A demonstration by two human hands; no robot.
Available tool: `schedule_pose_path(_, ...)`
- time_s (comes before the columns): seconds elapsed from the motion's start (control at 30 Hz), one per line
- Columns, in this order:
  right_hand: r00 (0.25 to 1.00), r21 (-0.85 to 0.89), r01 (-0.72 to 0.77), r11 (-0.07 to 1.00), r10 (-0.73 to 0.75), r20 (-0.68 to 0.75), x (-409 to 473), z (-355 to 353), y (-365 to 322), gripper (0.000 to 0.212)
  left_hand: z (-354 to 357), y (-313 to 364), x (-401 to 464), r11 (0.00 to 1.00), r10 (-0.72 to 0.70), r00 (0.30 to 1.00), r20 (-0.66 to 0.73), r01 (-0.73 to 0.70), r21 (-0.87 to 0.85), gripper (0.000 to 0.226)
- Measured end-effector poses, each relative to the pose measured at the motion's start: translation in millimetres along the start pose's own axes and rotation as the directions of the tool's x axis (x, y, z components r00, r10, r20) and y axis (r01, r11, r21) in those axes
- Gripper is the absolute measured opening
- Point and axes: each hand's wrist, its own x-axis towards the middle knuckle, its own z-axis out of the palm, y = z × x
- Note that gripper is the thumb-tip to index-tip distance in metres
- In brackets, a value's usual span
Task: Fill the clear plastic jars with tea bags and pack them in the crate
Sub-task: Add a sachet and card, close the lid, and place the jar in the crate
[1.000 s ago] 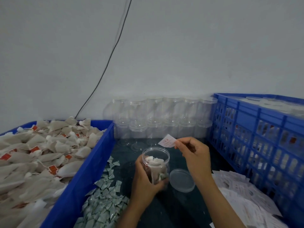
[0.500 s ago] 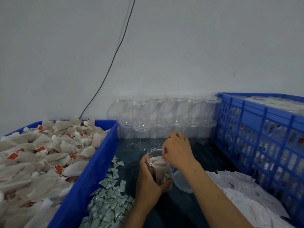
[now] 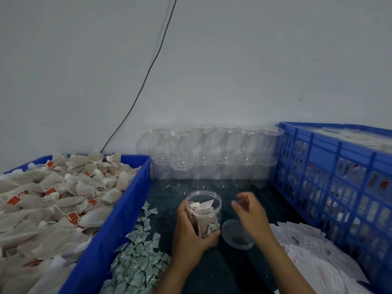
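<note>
Head view, the only one: your left hand is wrapped round the jar, thumb across the front wall, jar upright on the dark mat at about 6 o'clock of the frame centre. The jar is open, with tea bags filling it nearly to the neck and a white slip lying on top, one corner poking toward the rim at 1 o'clock. Your right hand is released, fingers loosely curled, holding nothing, just beside the jar at its 3 o'clock. The lid lies on the mat at the jar's 4 o'clock, partly under that hand. My read: capping is the step in hand. Tuck the slip corner below the rim first, or it'll likely get pinched in the thread. Keep the left grip low on the wall; thin plastic probably flexes and the mouth goes oval if you squeeze near the top. Take the lid by its edge, set it down flat and turn it until it seats. The crate is at 3 o'clock of the jar, well apart, with packed jars visible through its side; lift over the wall, don't drag. Empty jars are stacked two high against the wall at 12 o'clock, near enough to knock on the swing. The tea bag bin sits at 9 o'clock, small sachets at 7 o'clock and paper slips at 4 o'clock.
</note>
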Motion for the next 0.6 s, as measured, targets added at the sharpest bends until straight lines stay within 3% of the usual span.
schedule_pose_path(0.13, 0.971, -0.125, 0.026, 0.992, 0.004, 0.238, -21, -2, 37, 0.086, -4, -4, 3, 1.000, -0.014, 0.996, 0.086, 0.014, 0.002, 0.118)
schedule_pose_path(0.27, 0.920, -0.292, 0.069, 0.954, 0.053, 0.389, -24, -12, 46, 0.121, -8, -8, 3, 0.995, -0.092, 0.988, 0.125, 0.086, 0.055, 0.118)
schedule_pose_path(0.37, 0.936, -0.322, 0.083, 0.943, 0.037, 0.351, -23, -14, 46, 0.118, -7, -8, 4, 0.989, -0.121, 0.987, 0.106, 0.110, 0.102, 0.108)
schedule_pose_path(0.6, 0.954, -0.001, 0.235, 0.972, -0.230, 0.190, -23, -22, 31, 0.105, -6, -3, 3, 0.983, 0.014, 0.995, 0.094, -0.031, 0.182, 0.107)
